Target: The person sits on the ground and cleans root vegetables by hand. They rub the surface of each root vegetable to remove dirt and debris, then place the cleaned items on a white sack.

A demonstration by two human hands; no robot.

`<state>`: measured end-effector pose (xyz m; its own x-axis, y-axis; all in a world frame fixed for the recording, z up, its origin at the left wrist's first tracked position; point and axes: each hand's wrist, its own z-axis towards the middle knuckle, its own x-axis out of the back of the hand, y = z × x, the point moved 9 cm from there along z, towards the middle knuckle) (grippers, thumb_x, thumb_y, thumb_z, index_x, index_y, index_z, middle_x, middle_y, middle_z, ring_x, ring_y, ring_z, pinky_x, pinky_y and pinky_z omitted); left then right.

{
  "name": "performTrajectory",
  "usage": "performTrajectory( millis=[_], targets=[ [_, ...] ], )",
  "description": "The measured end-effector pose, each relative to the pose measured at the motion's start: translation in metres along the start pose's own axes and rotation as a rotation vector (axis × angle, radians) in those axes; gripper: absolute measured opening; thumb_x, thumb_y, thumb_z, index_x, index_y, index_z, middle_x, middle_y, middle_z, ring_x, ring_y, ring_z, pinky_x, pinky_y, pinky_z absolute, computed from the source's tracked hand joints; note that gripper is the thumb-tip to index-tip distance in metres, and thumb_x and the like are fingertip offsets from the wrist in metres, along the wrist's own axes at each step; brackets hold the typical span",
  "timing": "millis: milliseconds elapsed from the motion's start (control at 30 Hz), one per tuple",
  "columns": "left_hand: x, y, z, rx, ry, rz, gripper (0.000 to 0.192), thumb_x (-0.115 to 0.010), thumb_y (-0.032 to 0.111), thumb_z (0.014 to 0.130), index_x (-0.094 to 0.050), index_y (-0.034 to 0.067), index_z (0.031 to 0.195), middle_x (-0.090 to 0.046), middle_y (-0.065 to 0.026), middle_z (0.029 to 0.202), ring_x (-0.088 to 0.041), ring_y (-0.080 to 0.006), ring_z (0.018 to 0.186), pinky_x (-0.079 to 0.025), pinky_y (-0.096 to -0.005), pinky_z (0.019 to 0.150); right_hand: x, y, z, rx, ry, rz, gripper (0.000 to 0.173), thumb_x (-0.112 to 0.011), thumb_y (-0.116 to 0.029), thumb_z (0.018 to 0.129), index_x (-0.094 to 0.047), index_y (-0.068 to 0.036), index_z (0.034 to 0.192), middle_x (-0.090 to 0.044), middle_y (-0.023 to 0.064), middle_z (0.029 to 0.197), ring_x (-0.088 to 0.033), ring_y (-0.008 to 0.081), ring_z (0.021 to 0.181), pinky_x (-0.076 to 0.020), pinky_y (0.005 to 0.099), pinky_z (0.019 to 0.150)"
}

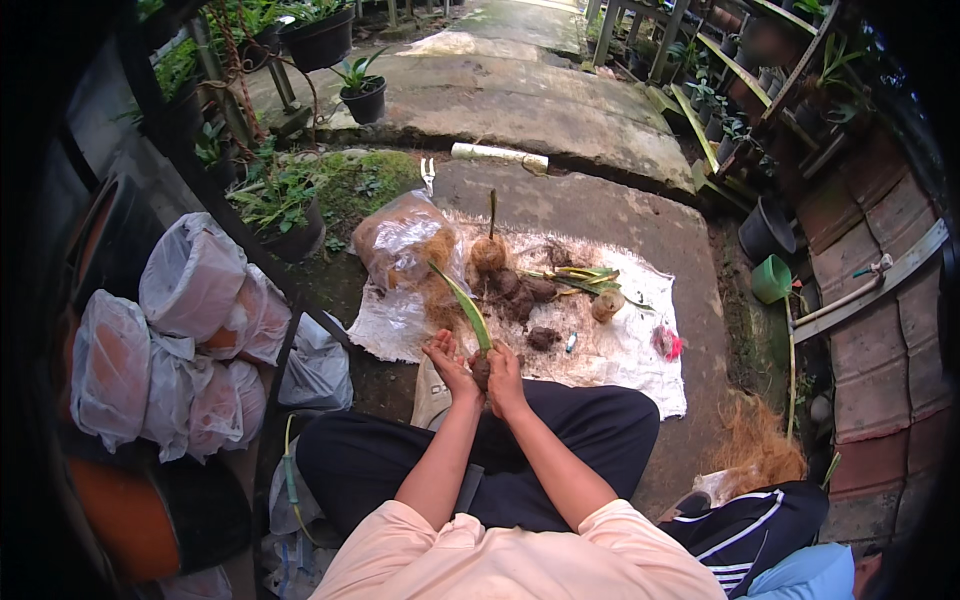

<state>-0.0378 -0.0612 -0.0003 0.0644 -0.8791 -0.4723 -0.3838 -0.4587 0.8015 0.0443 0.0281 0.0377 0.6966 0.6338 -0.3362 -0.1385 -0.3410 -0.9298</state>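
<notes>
My right hand (505, 381) grips a dark soil ball (480, 369) from which one long green, yellow-edged leaf (466, 306) rises, tilted left. Beside it, my left hand (453, 366) is spread palm up against the ball's left side. Just ahead, on a white woven sack (622, 360), lie several brown soil balls (517, 289) and a loose soil clump (543, 338). Behind them stands a fibre-wrapped ball (488, 253) with an upright leaf. A clear plastic bag of coconut fibre (409, 236) sits to the left.
Cut leaves (589, 279), a twine roll (607, 305), a small white-and-blue item (571, 342) and pink string (667, 343) lie on the sack's right. A hand fork (428, 176) and white pipe (499, 157) lie beyond. Bagged pots (191, 277) crowd the left; loose fibre (757, 446) lies right.
</notes>
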Motion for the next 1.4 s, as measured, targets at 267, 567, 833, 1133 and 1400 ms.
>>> performTrajectory(
  millis=[267, 567, 833, 1133, 1400],
  targets=[
    [-0.002, -0.002, 0.003, 0.069, -0.048, -0.044, 0.074, -0.023, 0.073, 0.092, -0.049, 0.012, 0.126, -0.05, -0.0064, 0.131, -0.043, -0.0214, 0.123, -0.031, -0.037, 0.1, -0.015, -0.016, -0.014, -0.042, -0.01, 0.086, 0.021, -0.047, -0.015, 0.097, -0.058, 0.0, 0.106, -0.063, 0.0049, 0.092, -0.059, 0.0124, 0.083, -0.0478, 0.0256, 0.078],
    [0.002, -0.018, 0.016, 0.184, -0.116, -0.197, 0.074, -0.027, 0.075, 0.09, -0.053, 0.011, 0.119, -0.056, -0.0067, 0.116, -0.054, -0.0181, 0.097, -0.044, -0.0308, 0.083, -0.021, -0.017, -0.021, -0.063, -0.125, 0.131, 0.021, -0.047, -0.012, 0.095, -0.059, 0.0, 0.109, -0.063, 0.0041, 0.099, -0.057, 0.0115, 0.09, -0.0452, 0.026, 0.082],
    [0.01, -0.029, 0.012, 0.325, -0.074, -0.499, 0.064, -0.033, 0.069, 0.093, -0.05, 0.011, 0.114, -0.056, -0.0076, 0.101, -0.057, -0.0225, 0.09, -0.051, -0.036, 0.08, -0.033, -0.03, -0.028, 0.134, -0.164, -0.193, 0.025, -0.049, -0.016, 0.096, -0.058, 0.004, 0.109, -0.063, 0.0081, 0.099, -0.055, 0.014, 0.091, -0.0445, 0.0293, 0.083],
    [0.007, -0.05, 0.009, 0.487, -0.247, -0.452, 0.057, -0.025, 0.067, 0.095, -0.042, 0.018, 0.118, -0.052, -0.0086, 0.106, -0.058, -0.027, 0.089, -0.051, -0.045, 0.078, -0.046, -0.091, -0.051, 0.149, -0.54, -0.693, 0.059, -0.066, -0.039, 0.086, -0.057, 0.004, 0.127, -0.06, 0.021, 0.125, -0.057, 0.029, 0.112, -0.0406, 0.0363, 0.1],
    [0.006, -0.073, 0.031, 0.315, -0.833, -0.748, 0.06, -0.028, 0.066, 0.094, -0.053, 0.013, 0.11, -0.057, -0.0102, 0.099, -0.057, -0.0278, 0.095, -0.048, -0.0457, 0.078, -0.066, -0.104, -0.074, 0.697, -0.173, -0.765, 0.045, -0.069, -0.036, 0.082, -0.066, 0.003, 0.104, -0.058, 0.0174, 0.082, -0.056, 0.0342, 0.078, -0.0455, 0.0404, 0.07]
  ],
)
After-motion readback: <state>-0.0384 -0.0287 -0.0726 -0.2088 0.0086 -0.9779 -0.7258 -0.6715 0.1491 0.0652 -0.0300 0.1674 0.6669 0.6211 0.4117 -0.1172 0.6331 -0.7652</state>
